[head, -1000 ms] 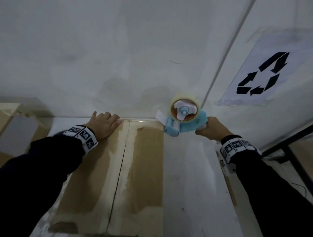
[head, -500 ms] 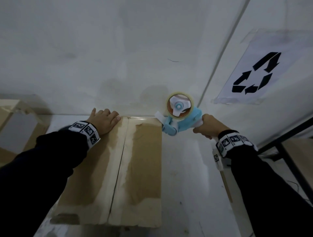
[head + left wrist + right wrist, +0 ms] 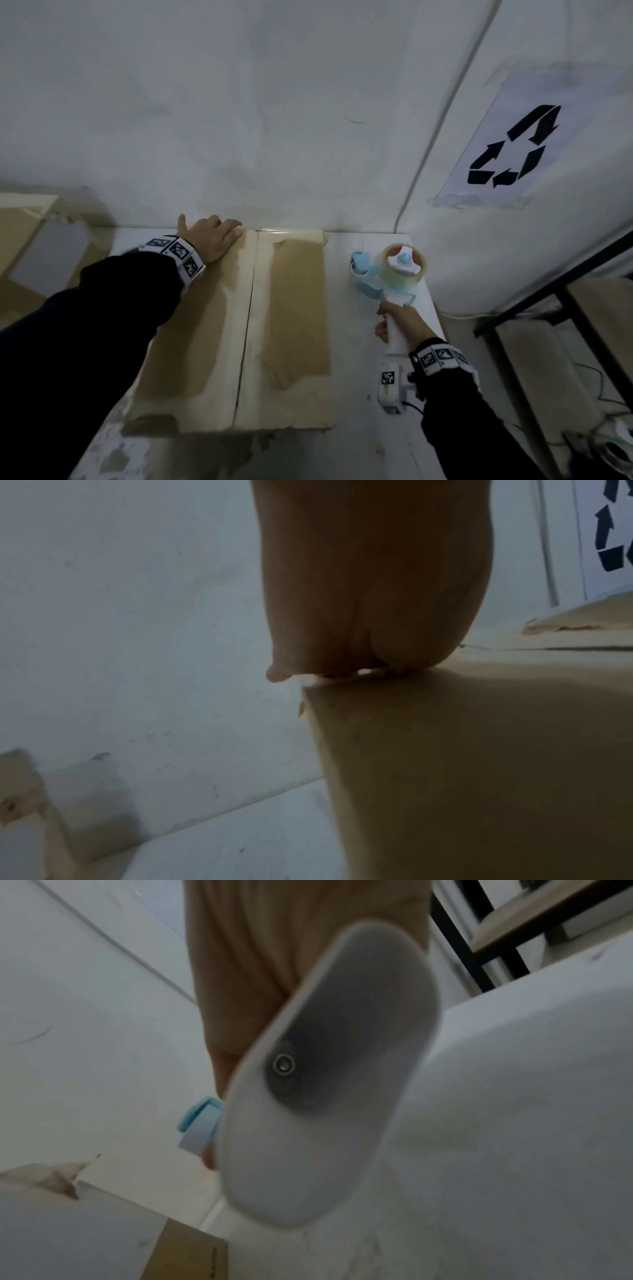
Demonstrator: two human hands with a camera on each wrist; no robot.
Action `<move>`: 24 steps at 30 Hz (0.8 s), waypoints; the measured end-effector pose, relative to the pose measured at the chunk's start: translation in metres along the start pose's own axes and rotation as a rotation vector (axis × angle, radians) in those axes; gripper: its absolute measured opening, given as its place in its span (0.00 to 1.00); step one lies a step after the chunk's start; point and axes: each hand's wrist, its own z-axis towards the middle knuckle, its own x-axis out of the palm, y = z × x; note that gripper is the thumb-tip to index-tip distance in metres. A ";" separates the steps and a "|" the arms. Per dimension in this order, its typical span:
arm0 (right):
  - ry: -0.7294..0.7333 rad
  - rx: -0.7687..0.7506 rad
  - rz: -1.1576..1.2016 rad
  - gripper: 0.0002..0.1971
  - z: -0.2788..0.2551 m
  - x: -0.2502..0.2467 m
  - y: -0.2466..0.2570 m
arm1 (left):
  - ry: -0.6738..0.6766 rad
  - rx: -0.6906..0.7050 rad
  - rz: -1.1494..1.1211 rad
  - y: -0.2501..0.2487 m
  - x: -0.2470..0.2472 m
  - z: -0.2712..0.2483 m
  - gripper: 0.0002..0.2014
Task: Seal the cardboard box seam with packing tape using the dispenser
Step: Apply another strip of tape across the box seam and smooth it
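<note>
Right wrist (alone) — dispenser (image 3: 329, 1085) handle's underside

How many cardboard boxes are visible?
2: the cardboard box under the left hand on the table, and a second box at far left. Others may be hidden.

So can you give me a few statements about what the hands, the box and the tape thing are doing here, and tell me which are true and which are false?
1. The right hand grips the tape dispenser by its white handle. True.
2. The dispenser is on top of the cardboard box. False: it is beside the box, to its right, over the white table.
3. The left hand rests on the box's far left corner. True.
4. The roll of tape is missing from the dispenser. False: a clear roll sits on it.
5. A recycling sign hangs on the wall to the left. False: it is on the right.
</note>
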 end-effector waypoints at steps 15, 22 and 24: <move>-0.172 0.033 -0.633 0.34 0.012 0.060 0.004 | 0.196 0.206 -0.194 0.035 -0.033 -0.037 0.32; -0.212 -0.119 -1.132 0.38 0.002 0.059 0.046 | 0.137 0.265 -0.208 0.047 -0.026 -0.031 0.28; -0.312 -0.284 -1.234 0.27 -0.012 0.062 0.084 | 0.096 0.275 -0.203 0.049 -0.027 -0.027 0.25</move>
